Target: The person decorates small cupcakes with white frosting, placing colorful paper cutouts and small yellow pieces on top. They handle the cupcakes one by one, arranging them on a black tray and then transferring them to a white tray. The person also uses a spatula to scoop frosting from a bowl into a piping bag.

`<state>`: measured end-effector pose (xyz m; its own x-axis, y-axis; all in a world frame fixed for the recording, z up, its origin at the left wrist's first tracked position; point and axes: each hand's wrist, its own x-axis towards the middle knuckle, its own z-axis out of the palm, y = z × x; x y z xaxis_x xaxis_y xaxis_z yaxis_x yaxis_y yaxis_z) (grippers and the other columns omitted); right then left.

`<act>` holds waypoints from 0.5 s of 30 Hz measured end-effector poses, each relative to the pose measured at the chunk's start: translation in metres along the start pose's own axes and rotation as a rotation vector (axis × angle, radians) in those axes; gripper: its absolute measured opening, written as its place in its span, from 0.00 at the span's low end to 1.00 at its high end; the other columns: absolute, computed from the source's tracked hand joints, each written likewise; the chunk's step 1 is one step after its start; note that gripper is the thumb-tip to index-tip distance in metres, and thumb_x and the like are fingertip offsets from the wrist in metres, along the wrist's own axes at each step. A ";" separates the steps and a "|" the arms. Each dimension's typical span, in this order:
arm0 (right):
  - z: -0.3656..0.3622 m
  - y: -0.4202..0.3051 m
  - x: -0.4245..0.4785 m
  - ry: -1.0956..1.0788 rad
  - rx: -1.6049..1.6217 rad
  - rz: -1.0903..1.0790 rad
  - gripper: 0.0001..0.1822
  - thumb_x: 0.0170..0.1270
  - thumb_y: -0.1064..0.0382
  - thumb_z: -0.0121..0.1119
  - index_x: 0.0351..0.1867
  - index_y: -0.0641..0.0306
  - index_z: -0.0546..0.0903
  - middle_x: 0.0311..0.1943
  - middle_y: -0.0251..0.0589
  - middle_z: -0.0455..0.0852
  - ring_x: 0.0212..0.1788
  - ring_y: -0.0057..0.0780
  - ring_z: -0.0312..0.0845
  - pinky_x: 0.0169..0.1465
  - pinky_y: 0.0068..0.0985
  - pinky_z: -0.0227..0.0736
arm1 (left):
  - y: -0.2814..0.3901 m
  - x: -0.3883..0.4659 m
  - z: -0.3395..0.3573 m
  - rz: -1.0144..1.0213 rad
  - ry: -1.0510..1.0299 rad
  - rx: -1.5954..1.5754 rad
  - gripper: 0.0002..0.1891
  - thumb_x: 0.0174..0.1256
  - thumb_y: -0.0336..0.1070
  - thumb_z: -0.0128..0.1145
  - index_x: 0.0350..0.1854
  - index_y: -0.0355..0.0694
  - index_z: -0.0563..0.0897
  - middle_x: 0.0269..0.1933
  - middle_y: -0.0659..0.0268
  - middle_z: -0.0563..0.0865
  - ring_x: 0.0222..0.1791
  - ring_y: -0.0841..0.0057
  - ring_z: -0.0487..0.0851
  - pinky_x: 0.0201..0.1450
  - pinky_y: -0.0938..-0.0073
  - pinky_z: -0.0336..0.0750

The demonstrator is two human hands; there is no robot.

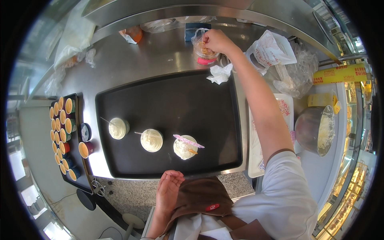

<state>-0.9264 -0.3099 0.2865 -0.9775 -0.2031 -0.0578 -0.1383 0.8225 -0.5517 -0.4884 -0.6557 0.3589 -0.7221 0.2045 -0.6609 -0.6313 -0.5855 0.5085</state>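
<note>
My right hand (pixel 216 42) reaches to the far side of the counter, its fingers down in the mouth of a clear plastic jar (pixel 205 60) lined with a bag and holding orange-brown pieces. What the fingertips grip is hidden. Near the front edge of a black baking tray (pixel 168 105), my left hand (pixel 169 187) is half curled with nothing visible in it. Three cream-topped cups stand on the tray: a left cup (pixel 118 128), a middle cup (pixel 151 141) and a right cup (pixel 181 150). Across the right cup lies a pink patterned strip (pixel 188 141), beside an orange-brown piece (pixel 193 151).
Several filled paper cups (pixel 64 135) crowd a dark tray (pixel 85 174) at left. Crumpled tissue (pixel 220 73) lies on the black tray's far right corner. Rightward are a white tray (pixel 254 171), a steel bowl with white cream (pixel 310 132) and plastic bags (pixel 297 72).
</note>
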 end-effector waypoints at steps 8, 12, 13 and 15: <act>-0.026 -0.001 -0.020 0.031 0.164 0.093 0.08 0.60 0.67 0.65 0.39 0.63 0.89 0.33 0.49 0.92 0.37 0.42 0.91 0.42 0.34 0.84 | 0.004 -0.002 0.009 -0.017 0.009 0.022 0.12 0.81 0.43 0.51 0.48 0.38 0.77 0.50 0.61 0.81 0.53 0.72 0.79 0.65 0.67 0.72; -0.051 -0.047 -0.082 0.383 -0.065 -0.024 0.07 0.68 0.67 0.64 0.40 0.70 0.87 0.27 0.41 0.91 0.31 0.28 0.89 0.38 0.27 0.81 | 0.020 -0.007 0.016 -0.007 -0.111 0.085 0.17 0.84 0.44 0.46 0.51 0.34 0.79 0.47 0.54 0.84 0.41 0.72 0.82 0.46 0.72 0.76; -0.060 -0.081 -0.110 0.300 0.201 0.024 0.06 0.69 0.66 0.64 0.41 0.67 0.88 0.29 0.38 0.90 0.32 0.27 0.87 0.40 0.26 0.81 | 0.033 -0.008 0.029 -0.019 -0.139 0.085 0.19 0.84 0.47 0.46 0.52 0.33 0.78 0.45 0.54 0.84 0.36 0.73 0.81 0.40 0.73 0.76; -0.064 -0.134 -0.174 0.148 0.302 -0.240 0.07 0.70 0.63 0.66 0.45 0.61 0.89 0.40 0.34 0.91 0.37 0.25 0.86 0.42 0.24 0.80 | 0.057 -0.006 0.059 -0.030 -0.200 0.068 0.23 0.84 0.51 0.44 0.55 0.32 0.77 0.44 0.52 0.84 0.31 0.73 0.81 0.33 0.75 0.75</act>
<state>-0.7480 -0.3513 0.4237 -0.9385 -0.2739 0.2102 -0.3338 0.5640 -0.7553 -0.5369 -0.6445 0.4242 -0.7404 0.3767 -0.5567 -0.6659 -0.5239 0.5311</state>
